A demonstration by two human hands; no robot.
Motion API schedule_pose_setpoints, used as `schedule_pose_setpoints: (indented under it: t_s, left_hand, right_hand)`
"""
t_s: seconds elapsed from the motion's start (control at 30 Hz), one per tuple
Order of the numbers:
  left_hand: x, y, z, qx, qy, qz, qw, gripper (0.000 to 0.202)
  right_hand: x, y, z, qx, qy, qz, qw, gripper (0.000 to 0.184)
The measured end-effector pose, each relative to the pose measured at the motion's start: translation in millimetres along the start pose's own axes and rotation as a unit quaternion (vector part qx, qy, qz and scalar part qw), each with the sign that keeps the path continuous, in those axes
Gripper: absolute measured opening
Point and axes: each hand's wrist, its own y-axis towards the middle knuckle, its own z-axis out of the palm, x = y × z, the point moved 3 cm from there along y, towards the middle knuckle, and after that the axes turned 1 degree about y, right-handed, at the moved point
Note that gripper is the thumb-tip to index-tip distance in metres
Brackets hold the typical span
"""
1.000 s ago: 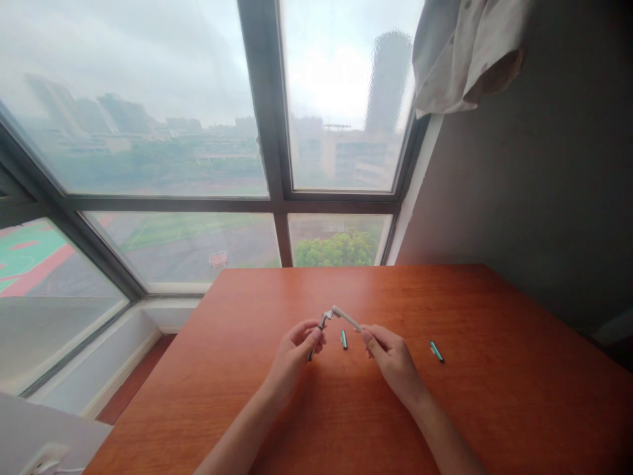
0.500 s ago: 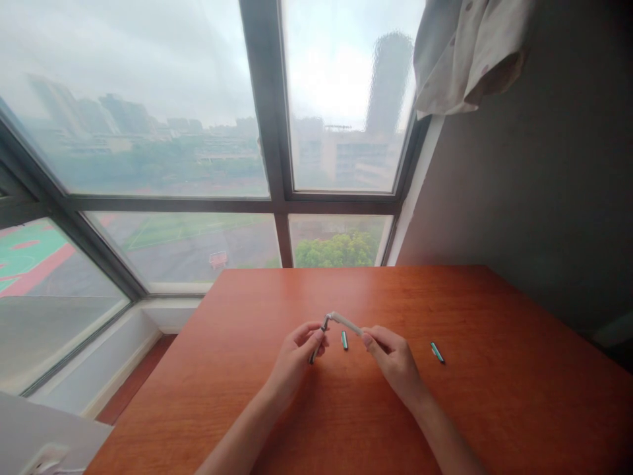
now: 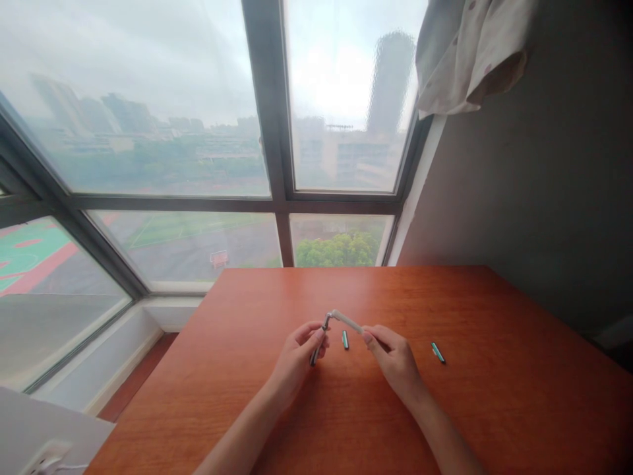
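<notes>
Above the near middle of the wooden table [image 3: 494, 396], the left hand [image 3: 297, 359] pinches a thin dark rod [image 3: 316, 349], and the right hand [image 3: 390, 356] pinches a slim white tube [image 3: 346, 321]; the two meet at their far ends. Both look light, stiff and small, best gripped mid-length. Two teal batteries [image 3: 345, 340] [image 3: 437, 352] lie nearby.

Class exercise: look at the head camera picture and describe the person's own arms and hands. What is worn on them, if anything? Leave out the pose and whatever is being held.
Both forearms are bare up to the picture's lower edge, with no sleeves in view. The left hand and the right hand wear no gloves, and no ring, watch or bracelet shows. The fingernails look short and unpainted, though they are too small to be sure.
</notes>
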Motion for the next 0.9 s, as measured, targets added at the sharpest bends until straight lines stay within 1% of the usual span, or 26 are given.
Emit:
schedule_pose_setpoints:
  t_s: [0.57, 0.9]
  left_hand:
    - [0.5, 1.0, 0.7, -0.001, -0.012, -0.001, 1.0, 0.034]
    - [-0.7, -1.1, 2.6, 0.008, -0.029, -0.012, 0.999, 0.031]
  right_hand:
    - [0.0, -0.2, -0.2, -0.001, 0.009, 0.005, 1.0, 0.037]
    - [-0.8, 0.2, -0.9, 0.004, 0.002, 0.003, 1.0, 0.033]
